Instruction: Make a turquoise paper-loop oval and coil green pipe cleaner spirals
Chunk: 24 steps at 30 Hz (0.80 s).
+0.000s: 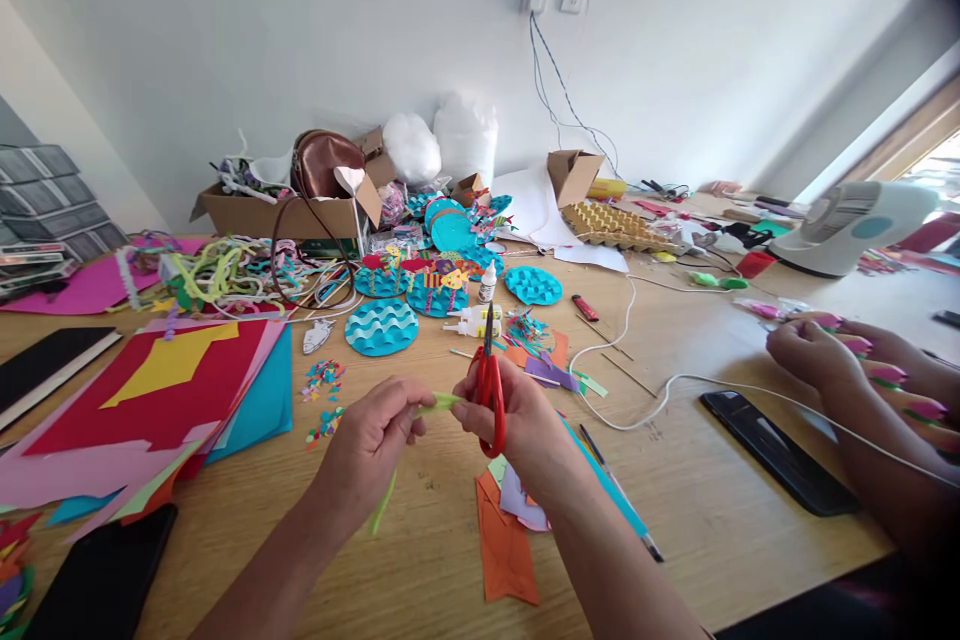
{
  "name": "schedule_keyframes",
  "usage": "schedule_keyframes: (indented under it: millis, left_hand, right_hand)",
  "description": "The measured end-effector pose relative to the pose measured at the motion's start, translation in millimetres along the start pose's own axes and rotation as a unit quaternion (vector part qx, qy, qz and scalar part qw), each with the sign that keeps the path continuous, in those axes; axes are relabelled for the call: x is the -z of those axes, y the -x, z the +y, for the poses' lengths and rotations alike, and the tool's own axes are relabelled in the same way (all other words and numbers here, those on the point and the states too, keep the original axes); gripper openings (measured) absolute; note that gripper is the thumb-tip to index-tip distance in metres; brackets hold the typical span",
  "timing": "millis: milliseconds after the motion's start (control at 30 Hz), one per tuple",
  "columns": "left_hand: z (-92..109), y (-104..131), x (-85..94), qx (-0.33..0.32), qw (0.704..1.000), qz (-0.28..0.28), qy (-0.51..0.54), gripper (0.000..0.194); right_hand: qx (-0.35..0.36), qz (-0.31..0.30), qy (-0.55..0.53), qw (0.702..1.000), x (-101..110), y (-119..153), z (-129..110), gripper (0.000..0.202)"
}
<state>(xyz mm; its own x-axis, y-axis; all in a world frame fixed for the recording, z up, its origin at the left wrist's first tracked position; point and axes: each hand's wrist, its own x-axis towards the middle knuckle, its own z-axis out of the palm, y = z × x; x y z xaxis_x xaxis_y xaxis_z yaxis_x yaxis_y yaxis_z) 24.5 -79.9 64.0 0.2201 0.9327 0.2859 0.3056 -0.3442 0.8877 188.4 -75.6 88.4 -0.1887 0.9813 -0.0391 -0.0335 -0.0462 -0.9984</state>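
A soft yellow-green pipe cleaner is stretched between my two hands, its loose end hanging below the left one. My left hand pinches it with closed fingers. The thumb and fingertips of my right hand grip its other end. That same hand also holds red-handled scissors, blades together and pointing up, away from the pipe cleaner. Beneath my right hand lie orange paper pieces and lilac scraps. Small confetti heaps are left of my left hand.
Blue wavy discs and glue bottles stand beyond my hands. Coloured sheets and a strand pile lie left. A white cable crosses toward a phone and another person's hands at right.
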Motion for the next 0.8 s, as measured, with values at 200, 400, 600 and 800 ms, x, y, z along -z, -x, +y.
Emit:
schedule_keyframes:
  millis: [200, 400, 600, 800]
  left_hand:
    - [2.2, -3.3, -0.7, 0.031, 1.000, 0.005, -0.003, 0.005]
    - [-5.9, -9.7, 2.8, 0.175, 0.947, 0.031, 0.268, 0.024]
    - [-7.0, -10.8, 1.8, 0.185, 0.905, 0.038, 0.382, 0.019]
    - [-3.1, -7.7, 0.4, 0.164, 0.917, 0.065, 0.357, 0.020]
  right_hand:
    - [0.015, -0.004, 0.000, 1.000, -5.6, -0.5, -0.4, 0.031]
    - [0.053, -0.097, -0.051, 0.993, -1.6, 20.5, 7.3, 0.043]
    - [-0.044, -0.195, -0.026, 0.980, -13.0, 36.9, 19.1, 0.041]
    - [-0.052, -0.199, -0.012, 0.979, -19.8, 31.9, 23.8, 0.044]
